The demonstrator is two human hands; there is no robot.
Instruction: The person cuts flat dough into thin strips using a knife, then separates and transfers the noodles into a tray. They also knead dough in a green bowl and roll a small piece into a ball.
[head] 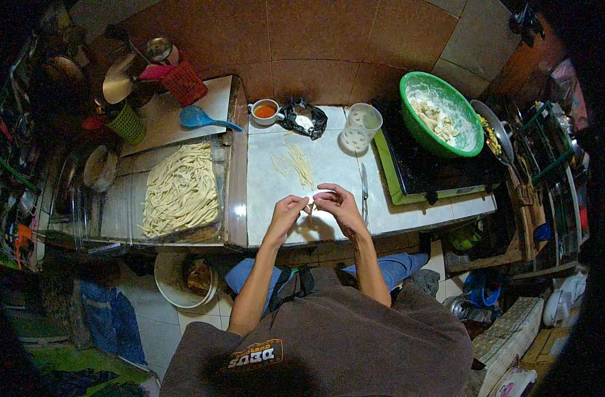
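My left hand [286,214] and my right hand [343,208] meet above the front of a white tiled counter [262,183]. Their fingertips pinch a small strip of dough [310,208] between them, partly hidden by the fingers. Just beyond lies a loose bunch of thin dough strips [298,166] on the tile. A table knife [365,191] rests to the right of my right hand. On the left, a thick heap of cut dough strips [183,191] fills a clear tray.
A green basin [443,116] with floury dough pieces stands on a black stove [411,171]. Behind the strips are a cup of orange liquid [265,112], a black plastic bag [310,116] with white powder, and a plastic tumbler [360,128]. A blue spoon [203,118] lies at the left.
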